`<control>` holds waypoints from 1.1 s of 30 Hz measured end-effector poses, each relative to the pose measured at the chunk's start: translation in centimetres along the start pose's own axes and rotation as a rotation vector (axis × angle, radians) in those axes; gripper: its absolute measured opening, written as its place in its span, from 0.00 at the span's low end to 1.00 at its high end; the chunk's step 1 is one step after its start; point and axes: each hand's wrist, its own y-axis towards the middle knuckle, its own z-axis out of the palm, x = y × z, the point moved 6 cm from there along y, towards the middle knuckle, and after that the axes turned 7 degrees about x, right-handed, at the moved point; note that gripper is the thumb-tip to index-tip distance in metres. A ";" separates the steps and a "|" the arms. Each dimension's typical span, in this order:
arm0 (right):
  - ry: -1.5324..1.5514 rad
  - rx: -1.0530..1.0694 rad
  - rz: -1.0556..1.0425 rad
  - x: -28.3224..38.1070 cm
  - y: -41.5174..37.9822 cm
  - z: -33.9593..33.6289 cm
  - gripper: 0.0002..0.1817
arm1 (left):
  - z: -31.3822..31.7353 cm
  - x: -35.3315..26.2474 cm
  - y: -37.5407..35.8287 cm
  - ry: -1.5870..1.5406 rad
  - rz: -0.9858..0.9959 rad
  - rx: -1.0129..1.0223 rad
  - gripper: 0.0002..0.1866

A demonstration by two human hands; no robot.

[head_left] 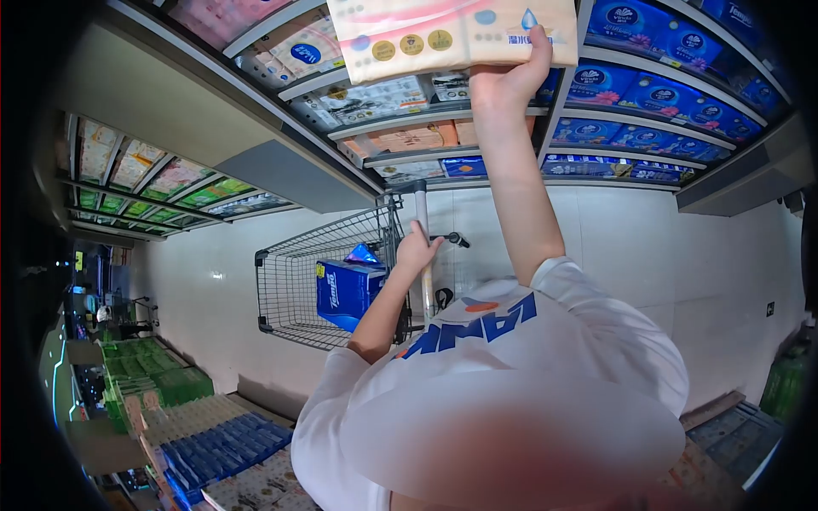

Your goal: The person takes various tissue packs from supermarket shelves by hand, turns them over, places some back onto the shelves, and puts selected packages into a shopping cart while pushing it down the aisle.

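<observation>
This is a shop, seen in its paper-goods aisle. Tall grey-edged shelves hold repeated rows of blue, plastic-wrapped tissue packs, with green plastic-wrapped packages stacked low on the opposite side. A dark wire shopping cart stands on the pale tiled floor.

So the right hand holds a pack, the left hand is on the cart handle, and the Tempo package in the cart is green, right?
Not green: the head view shows the Tempo package in the cart is blue. The right hand does hold a pack, and the left hand is on the handle.
</observation>
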 end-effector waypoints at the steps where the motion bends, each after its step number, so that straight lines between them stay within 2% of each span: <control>1: -0.001 0.004 -0.003 0.2 -0.7 0.7 0.26 | 0.0 0.3 0.5 -0.040 -0.013 -0.029 0.34; 4: -0.095 0.094 -0.070 1.3 -2.0 2.6 0.30 | 0.6 1.3 1.9 -0.098 -0.038 -0.064 0.35; 12: -0.112 0.022 0.009 1.7 -2.5 2.3 0.31 | -1.4 -1.5 2.6 0.112 0.030 0.187 0.40; 15: -0.100 0.043 0.016 1.0 -2.3 2.1 0.31 | -0.8 -2.0 3.6 0.186 -0.031 0.219 0.36; 16: -0.095 0.050 0.027 0.7 -2.3 2.2 0.31 | -0.3 -2.0 3.8 0.182 -0.039 0.209 0.36; 19: -0.086 0.045 0.029 -0.2 -2.8 2.5 0.30 | 0.6 -2.2 3.2 0.058 -0.044 0.155 0.26; 24: -0.136 0.002 0.047 -0.9 -4.9 1.8 0.31 | 0.5 -2.5 5.5 -0.011 -0.092 0.099 0.26; 26: -0.147 0.016 0.045 -1.1 -5.5 1.3 0.31 | 0.0 -3.1 6.4 -0.058 -0.094 0.141 0.33; 27: -0.155 0.021 0.057 -1.5 -5.6 1.2 0.31 | 0.1 -3.6 5.7 -0.073 -0.098 0.138 0.33; 29: -0.144 0.029 0.012 -2.3 -5.6 1.5 0.31 | -0.9 -5.5 3.5 -0.043 0.046 -0.010 0.46; 30: -0.146 0.039 0.013 -2.7 -5.6 2.0 0.31 | 0.1 -4.8 2.5 -0.048 0.052 -0.018 0.46; 32: -0.103 0.043 0.046 -3.5 -5.9 3.0 0.31 | 1.7 -4.6 -0.9 -0.238 0.402 -0.076 0.48; 33: -0.102 0.030 0.038 -4.0 -6.2 3.6 0.31 | 1.4 -3.6 -2.0 -0.229 0.419 -0.073 0.48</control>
